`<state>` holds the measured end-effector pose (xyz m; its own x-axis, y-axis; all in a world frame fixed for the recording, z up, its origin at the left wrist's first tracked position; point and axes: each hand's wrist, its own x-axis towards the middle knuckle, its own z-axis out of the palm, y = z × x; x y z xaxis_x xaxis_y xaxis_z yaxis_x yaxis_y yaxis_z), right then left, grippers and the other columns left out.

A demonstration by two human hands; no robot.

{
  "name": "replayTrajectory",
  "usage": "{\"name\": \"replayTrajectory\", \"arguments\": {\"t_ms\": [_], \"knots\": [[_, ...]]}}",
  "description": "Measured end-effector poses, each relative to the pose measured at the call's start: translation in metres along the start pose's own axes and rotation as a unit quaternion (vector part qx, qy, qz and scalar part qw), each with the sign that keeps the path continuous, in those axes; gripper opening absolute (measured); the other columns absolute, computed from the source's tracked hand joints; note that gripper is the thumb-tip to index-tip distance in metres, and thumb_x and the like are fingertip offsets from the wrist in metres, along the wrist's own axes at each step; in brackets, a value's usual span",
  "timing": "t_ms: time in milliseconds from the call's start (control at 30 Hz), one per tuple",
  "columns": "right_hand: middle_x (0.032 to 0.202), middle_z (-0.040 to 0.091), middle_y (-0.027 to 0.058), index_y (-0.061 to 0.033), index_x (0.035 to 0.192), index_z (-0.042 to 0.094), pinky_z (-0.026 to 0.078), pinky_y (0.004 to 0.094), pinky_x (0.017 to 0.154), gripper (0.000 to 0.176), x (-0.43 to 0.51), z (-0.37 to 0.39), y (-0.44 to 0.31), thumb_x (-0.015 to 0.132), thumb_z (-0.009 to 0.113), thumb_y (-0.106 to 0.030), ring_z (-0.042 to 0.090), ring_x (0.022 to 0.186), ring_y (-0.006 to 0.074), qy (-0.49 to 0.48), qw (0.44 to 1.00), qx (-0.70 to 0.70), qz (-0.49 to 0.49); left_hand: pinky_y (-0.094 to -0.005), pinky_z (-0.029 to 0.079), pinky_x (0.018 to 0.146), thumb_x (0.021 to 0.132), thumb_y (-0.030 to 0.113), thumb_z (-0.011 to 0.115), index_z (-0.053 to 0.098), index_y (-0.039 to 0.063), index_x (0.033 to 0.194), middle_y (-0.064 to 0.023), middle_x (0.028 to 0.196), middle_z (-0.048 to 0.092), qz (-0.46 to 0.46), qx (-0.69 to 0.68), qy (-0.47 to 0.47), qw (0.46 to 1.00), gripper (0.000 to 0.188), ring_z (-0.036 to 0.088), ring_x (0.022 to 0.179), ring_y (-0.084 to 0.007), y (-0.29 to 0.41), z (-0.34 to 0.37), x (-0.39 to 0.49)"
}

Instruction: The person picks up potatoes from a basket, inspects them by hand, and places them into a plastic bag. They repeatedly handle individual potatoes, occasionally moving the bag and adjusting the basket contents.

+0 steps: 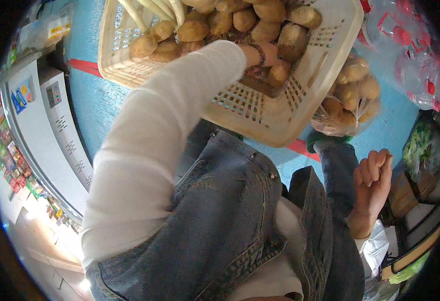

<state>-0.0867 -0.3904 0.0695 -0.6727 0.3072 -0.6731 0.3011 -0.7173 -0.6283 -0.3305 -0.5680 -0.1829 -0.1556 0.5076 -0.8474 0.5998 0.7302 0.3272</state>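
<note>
My left arm, in a white sleeve, reaches down into a cream plastic crate (272,128) with slotted walls. My left hand (269,52), with a dark bracelet at its wrist, is low among brown potatoes (265,32). Its fingers are mostly hidden, so a hold on any potato cannot be made out. One potato (280,73) lies right beside it. Several pale long stalks (159,11) stick up in the crate's far left part. My right hand (372,180) hangs apart from the crate at the right, fingers curled in with nothing visible in them.
A clear bag of potatoes (350,98) stands on the blue floor (389,124) right of the crate. Clear bottles with red caps (415,64) lie at upper right, bagged leafy greens (423,146) below. A white appliance cabinet (43,109) and packaged goods (13,158) line the left.
</note>
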Motion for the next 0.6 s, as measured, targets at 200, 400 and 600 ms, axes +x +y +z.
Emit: {"name": "replayTrajectory", "arguments": {"t_ms": [200, 400, 600], "knots": [[0.059, 0.026, -0.0060, -0.0135, 0.081, 0.041, 0.017, 0.0220, 0.042, 0.027, -0.003, -0.003, -0.001, 0.100, 0.039, -0.032, 0.018, 0.047, 0.0039, 0.031, 0.999, 0.032, 0.015, -0.0481, 0.035, 0.101, 0.078, 0.037, 0.066, 0.047, 0.013, 0.128, -0.0122, 0.137, 0.038, 0.048, 0.034, 0.390, 0.919, 0.059, 0.037, 0.126, -0.0346, 0.036, 0.017, 0.026], [0.059, 0.026, -0.0062, -0.0134, 0.082, 0.043, 0.016, 0.0220, 0.042, 0.026, -0.002, -0.007, 0.000, 0.099, 0.041, -0.033, 0.018, 0.046, 0.0037, 0.004, 0.999, 0.029, 0.014, -0.0528, 0.024, 0.106, 0.081, 0.027, 0.062, 0.059, 0.018, 0.115, -0.0095, 0.137, 0.037, 0.109, 0.076, 0.388, 0.912, 0.035, 0.028, 0.131, -0.0312, 0.035, 0.025, 0.030], [0.060, 0.026, -0.0063, -0.0131, 0.082, 0.043, 0.017, 0.0224, 0.043, 0.026, 0.001, -0.007, 0.002, 0.098, 0.042, -0.033, 0.019, 0.048, 0.0037, 0.005, 0.999, 0.029, 0.031, -0.0489, 0.024, 0.105, 0.079, 0.023, 0.060, 0.068, 0.018, 0.096, -0.0091, 0.126, 0.046, 0.129, -0.002, 0.457, 0.880, 0.020, 0.031, 0.127, -0.0291, 0.038, 0.033, 0.039]]}}
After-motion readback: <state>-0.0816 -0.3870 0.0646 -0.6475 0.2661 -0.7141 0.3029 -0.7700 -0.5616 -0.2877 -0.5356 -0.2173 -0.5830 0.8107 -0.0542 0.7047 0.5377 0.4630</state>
